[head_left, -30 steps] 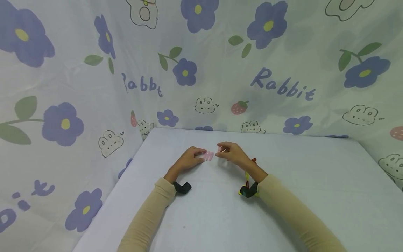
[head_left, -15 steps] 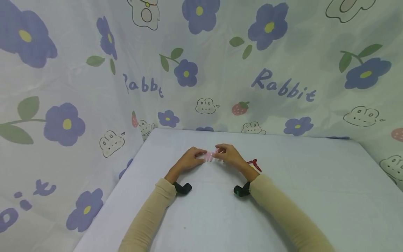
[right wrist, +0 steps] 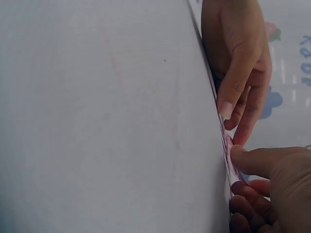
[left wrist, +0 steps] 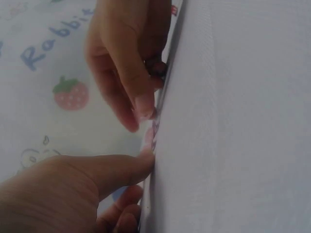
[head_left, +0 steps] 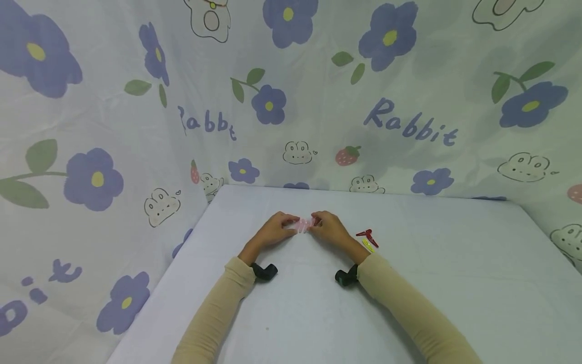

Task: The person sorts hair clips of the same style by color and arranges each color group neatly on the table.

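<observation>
Pinching one end of a row of small, glossy pink strips [head_left: 303, 225] with the right hand [head_left: 329, 230]. Bracketing the other end with the left hand [head_left: 275, 229], honestly can't tell if gripping. Seeing, right of the right fingers, a red V-shaped clip [head_left: 370, 235] and slim yellow clip [head_left: 368, 246].

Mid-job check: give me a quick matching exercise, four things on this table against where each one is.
Things:
1. pink pieces
2. yellow piece
3. left hand
4. red pieces

Places:
A. right of the right hand, just beyond the yellow piece
B. at the left end of the pink row
C. between the two hands
D. by the right wrist, just on the near side of the red pieces

Pairs: 1-C, 2-D, 3-B, 4-A
</observation>
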The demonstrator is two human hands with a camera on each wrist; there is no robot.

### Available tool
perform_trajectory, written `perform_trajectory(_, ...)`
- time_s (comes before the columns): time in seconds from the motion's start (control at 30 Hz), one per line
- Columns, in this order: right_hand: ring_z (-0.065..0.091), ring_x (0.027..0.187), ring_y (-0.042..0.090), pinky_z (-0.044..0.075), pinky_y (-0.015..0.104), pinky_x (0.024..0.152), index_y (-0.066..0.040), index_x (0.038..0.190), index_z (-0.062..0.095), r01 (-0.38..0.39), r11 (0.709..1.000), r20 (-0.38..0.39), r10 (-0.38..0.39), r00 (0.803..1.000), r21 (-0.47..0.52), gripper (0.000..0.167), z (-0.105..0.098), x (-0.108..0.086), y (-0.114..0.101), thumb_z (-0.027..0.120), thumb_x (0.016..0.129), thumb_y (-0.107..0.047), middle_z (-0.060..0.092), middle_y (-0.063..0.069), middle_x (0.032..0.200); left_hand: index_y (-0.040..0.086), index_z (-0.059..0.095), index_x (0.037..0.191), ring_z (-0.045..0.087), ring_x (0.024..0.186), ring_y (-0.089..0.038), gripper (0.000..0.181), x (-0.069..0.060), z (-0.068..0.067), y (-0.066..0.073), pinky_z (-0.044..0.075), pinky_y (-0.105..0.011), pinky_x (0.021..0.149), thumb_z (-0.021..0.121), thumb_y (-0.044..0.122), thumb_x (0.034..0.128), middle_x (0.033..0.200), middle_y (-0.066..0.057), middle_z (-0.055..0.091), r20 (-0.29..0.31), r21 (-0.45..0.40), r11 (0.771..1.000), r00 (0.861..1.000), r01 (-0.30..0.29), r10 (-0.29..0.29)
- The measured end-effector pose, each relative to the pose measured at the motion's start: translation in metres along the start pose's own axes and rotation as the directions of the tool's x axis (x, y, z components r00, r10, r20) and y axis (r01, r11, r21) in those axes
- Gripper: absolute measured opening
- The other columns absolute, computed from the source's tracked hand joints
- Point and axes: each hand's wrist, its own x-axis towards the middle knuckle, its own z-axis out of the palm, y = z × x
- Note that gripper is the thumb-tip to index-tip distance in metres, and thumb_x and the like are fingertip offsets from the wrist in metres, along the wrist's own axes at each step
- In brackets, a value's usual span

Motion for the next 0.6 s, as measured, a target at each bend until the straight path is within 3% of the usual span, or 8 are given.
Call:
perform_trajectory(0.2,0.054,0.087,0.017,0.048,0.032,0.077,0.000,0.121,0.069,0.029,0.997,0.010,-0.029,1.000,-0.078,0.041,0.0015,0.0013,0.0038,0.079,0.087,-0.021,0.060,0.009,0.099,0.016,0.064,0.133,0.056,0.110,-0.023,0.041,0.0007,0.0001,-0.0019,0.047,-0.044,0.099,0.071,0.019,0.0930,0.119,-0.009,0.060,0.005,-0.005,1.000,1.000,0.021,-0.021)
perform_trajectory(0.6,0.052,0.089,0.018,0.046,0.032,0.078,0.000,0.125,0.068,0.013,0.996,0.034,-0.010,0.999,-0.087,0.044,0.0015,-0.0015,0.0022,0.078,0.088,-0.022,0.056,0.010,0.104,0.014,0.065,0.133,0.056,0.107,-0.024,0.041,0.0005,0.0013,-0.0026,0.047,-0.043,0.097,0.071,0.017,0.0925,0.117,-0.010,0.061,-0.005,-0.005,1.000,1.000,0.000,0.000)
